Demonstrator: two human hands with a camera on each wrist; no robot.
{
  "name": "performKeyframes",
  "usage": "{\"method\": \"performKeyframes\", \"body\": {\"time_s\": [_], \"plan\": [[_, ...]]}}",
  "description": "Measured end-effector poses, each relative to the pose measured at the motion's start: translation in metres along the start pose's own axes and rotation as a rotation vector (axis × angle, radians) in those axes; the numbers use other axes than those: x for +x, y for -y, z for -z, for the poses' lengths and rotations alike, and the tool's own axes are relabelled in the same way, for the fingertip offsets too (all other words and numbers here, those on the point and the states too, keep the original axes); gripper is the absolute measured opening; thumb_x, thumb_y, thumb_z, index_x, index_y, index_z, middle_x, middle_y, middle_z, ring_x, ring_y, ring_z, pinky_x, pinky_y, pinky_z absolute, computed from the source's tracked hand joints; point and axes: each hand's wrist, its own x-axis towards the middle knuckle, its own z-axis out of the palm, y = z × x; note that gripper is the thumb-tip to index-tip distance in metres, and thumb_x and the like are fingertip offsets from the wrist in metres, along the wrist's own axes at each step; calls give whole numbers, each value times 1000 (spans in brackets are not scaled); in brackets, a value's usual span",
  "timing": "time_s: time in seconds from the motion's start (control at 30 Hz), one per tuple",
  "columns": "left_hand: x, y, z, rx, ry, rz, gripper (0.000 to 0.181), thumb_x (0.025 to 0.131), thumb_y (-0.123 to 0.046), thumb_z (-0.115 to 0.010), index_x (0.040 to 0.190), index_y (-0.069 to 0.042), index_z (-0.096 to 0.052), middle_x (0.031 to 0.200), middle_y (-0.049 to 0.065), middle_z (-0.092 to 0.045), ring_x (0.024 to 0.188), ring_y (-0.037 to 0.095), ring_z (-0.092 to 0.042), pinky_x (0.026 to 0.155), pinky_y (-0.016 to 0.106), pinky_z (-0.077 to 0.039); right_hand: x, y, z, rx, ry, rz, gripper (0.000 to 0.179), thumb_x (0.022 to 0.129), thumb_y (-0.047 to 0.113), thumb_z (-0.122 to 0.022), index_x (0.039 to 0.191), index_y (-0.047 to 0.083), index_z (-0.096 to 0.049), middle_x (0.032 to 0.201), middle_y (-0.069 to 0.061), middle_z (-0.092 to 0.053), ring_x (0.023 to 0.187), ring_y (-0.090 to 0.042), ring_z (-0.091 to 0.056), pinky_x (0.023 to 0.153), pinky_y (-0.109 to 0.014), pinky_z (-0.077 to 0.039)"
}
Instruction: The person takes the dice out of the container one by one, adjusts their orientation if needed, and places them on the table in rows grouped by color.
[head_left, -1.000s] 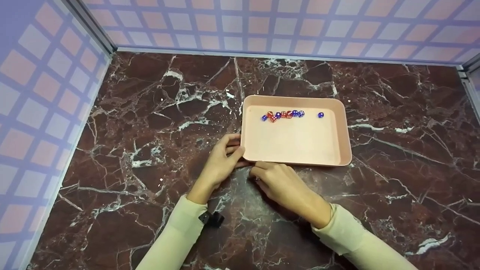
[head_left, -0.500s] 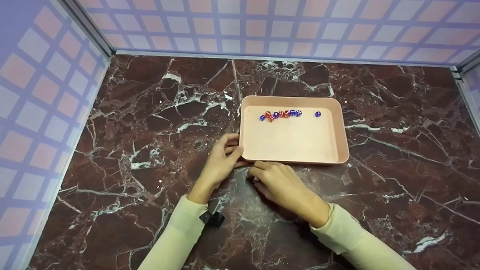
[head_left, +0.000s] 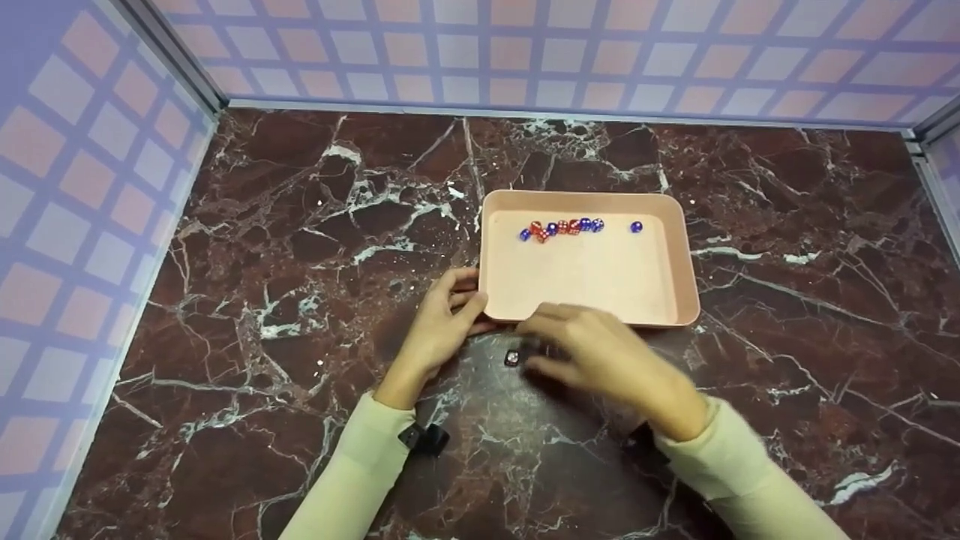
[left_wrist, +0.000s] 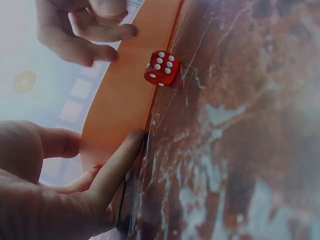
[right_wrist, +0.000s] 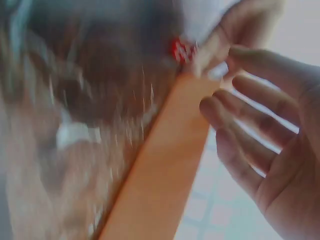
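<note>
Around the near left corner of a peach-coloured tray [head_left: 592,274], my left hand [head_left: 441,324] holds on with thumb at the rim and fingers along the side. A translucent red die [left_wrist: 163,69] with white pips, six on one face, rests on the tabletop just outside the tray's near wall; from the head it looks dark. My right hand [head_left: 604,356] hovers to the right of that die, fingers spread and holding nothing, overlapping the tray's near rim. Inside the tray, several red and blue dice [head_left: 562,227] form a rough row at the far side.
One blue die [head_left: 636,226] sits apart, right of the row in the tray. The tabletop [head_left: 300,247] is dark red marble with white veins. Checked panels [head_left: 525,52] stand along the back and the left side.
My right hand has let go of the red die, leaving it on the table, and has moved right and up over the tray's near rim. The left hand stays at the corner.
</note>
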Motion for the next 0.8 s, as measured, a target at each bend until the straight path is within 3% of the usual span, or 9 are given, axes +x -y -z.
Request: {"method": "performKeyframes", "body": {"time_s": [0.2,0.43,0.67,0.8], "plan": [[1,2,0,-13,-7,9,41,106,2,-56,146,7,-48,139,31,-49,126,44,-60,94,41,-68,-7,-21,13,30,-74,-18,29,92,18,-83,118,7,-75,107,-7,-75,85,-23,-71,80,-40,-66],[-1,1,1,-15,4,11,43,107,0,-55,149,6,-45,138,32,-51,126,43,-61,94,43,-67,-12,-34,18,44,-162,-18,22,93,15,-83,113,7,-76,103,-6,-74,82,-20,-71,73,-36,-65],[-2,0,2,-30,0,20,45,107,1,-55,150,6,-42,140,33,-50,128,44,-58,95,43,-67,-10,-43,20,3,-211,-24,26,90,9,-84,114,6,-75,109,-8,-72,90,-26,-69,80,-38,-64],[-1,0,2,-35,14,16,46,107,1,-55,151,6,-42,141,34,-49,129,44,-58,96,43,-67,-12,-47,20,-28,-239,-41,31,89,8,-86,117,6,-74,116,-9,-70,102,-27,-67,91,-42,-62]]}}
